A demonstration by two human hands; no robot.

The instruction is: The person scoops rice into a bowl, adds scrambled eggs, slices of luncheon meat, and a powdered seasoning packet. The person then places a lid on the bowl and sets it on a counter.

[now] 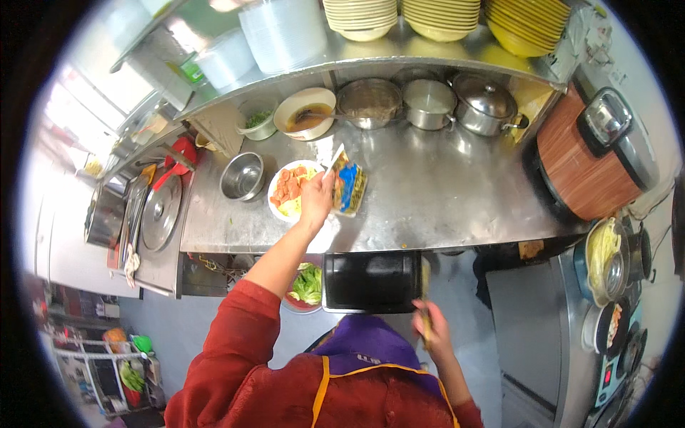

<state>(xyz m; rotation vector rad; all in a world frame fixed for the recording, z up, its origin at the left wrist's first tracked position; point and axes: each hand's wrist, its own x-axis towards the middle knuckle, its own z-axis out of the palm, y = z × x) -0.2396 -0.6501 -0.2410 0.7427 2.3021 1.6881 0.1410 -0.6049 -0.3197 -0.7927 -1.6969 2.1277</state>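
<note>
On the steel counter, my left hand (319, 198) reaches over a white bowl (273, 194) of orange-red chunks and yellow pieces. Its fingers are closed on the edge of a yellow and blue plastic packet (349, 187), just right of the bowl. Lower down, by the right side of a black rectangular bin (372, 279) below the counter's front edge, my right hand (434, 329) is closed round a long, thin yellowish wooden-looking handle (427, 319). What tool the handle belongs to, I cannot make out. A metal bowl (242, 176) stands left of the white bowl.
Along the counter's back stand a pot of greens (257, 121), a bowl of brown liquid (305, 114) and lidded pots (485, 105). Stacked yellow bowls (439, 18) fill the shelf above. A large wood-patterned cooker (596, 153) stands right; leafy greens (307, 285) lie below the counter.
</note>
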